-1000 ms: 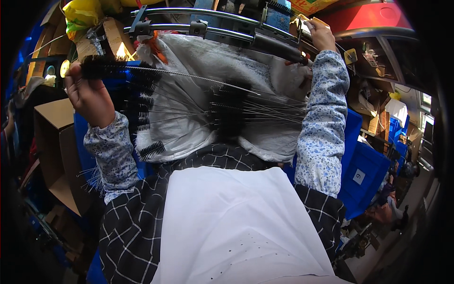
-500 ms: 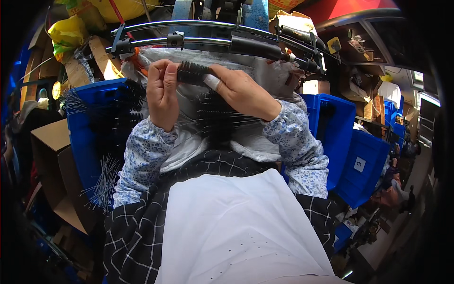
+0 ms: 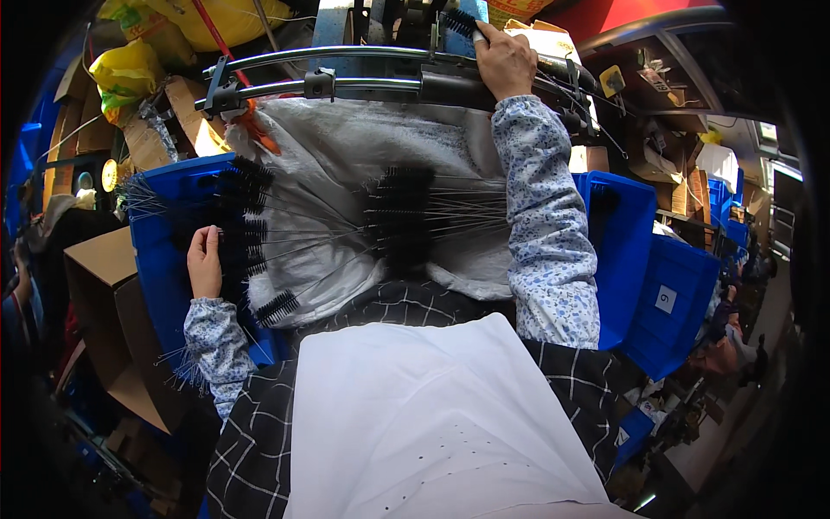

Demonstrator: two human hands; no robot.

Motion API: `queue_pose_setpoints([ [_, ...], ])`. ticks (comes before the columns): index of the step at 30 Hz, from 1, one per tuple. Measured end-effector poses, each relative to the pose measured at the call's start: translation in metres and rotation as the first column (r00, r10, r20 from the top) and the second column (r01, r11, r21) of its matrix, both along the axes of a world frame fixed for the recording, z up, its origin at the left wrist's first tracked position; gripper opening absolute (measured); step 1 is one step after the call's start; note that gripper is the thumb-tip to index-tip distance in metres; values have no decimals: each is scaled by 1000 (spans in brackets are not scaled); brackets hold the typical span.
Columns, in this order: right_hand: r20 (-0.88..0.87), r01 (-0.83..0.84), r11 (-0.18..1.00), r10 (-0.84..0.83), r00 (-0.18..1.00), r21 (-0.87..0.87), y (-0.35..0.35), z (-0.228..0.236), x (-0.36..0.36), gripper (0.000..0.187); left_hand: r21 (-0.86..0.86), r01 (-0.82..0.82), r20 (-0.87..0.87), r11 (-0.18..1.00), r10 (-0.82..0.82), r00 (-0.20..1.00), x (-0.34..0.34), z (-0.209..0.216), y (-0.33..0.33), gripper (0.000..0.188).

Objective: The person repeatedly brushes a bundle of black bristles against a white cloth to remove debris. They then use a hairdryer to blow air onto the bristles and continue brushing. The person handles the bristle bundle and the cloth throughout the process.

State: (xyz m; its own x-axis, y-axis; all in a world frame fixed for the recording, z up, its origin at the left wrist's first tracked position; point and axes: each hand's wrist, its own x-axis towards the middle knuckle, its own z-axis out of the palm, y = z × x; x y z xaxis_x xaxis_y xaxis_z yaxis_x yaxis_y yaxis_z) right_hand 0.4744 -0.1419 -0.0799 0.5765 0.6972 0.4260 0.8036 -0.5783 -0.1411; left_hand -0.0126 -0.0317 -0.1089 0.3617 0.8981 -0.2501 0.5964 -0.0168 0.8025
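head view: my hands have parted; only my right hand (image 3: 508,62) has fingers clamped on the black brush (image 3: 458,23), beyond the white sheet (image 3: 320,138). my left hand (image 3: 206,266), left of it, i cannot tell.

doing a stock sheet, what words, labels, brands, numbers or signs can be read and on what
White label on the blue bin, right: one dark character, not copied here.
Small pale label on the lower blue box: too small to read.
Print on the yellow bags along the top: too blurred.

I have a yellow bag (image 3: 130,73) and an open cardboard box (image 3: 125,320) at left, a white cloth (image 3: 719,164) at right.
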Motion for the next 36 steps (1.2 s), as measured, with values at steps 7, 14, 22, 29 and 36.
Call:
queue_pose_setpoints([
  [7,-88,-59,998,57,994,-20,4,-6,6,27,151,-23,25,988,19,1000,26,28,-8,21],
  [14,16,-96,995,95,995,27,16,-1,8,30,368,-65,252,927,-32,967,61,61,2,23],
  [22,-14,168,983,-170,985,-80,-17,-11,11,45,329,-178,613,928,-66,787,42,80,29,19],
  [29,-210,73,995,-57,976,70,-7,-11,5,37,435,-406,669,804,13,743,34,131,30,22],
  [36,-166,63,994,-46,985,95,9,-7,-14,38,779,-402,389,481,132,912,-8,154,32,21],
])
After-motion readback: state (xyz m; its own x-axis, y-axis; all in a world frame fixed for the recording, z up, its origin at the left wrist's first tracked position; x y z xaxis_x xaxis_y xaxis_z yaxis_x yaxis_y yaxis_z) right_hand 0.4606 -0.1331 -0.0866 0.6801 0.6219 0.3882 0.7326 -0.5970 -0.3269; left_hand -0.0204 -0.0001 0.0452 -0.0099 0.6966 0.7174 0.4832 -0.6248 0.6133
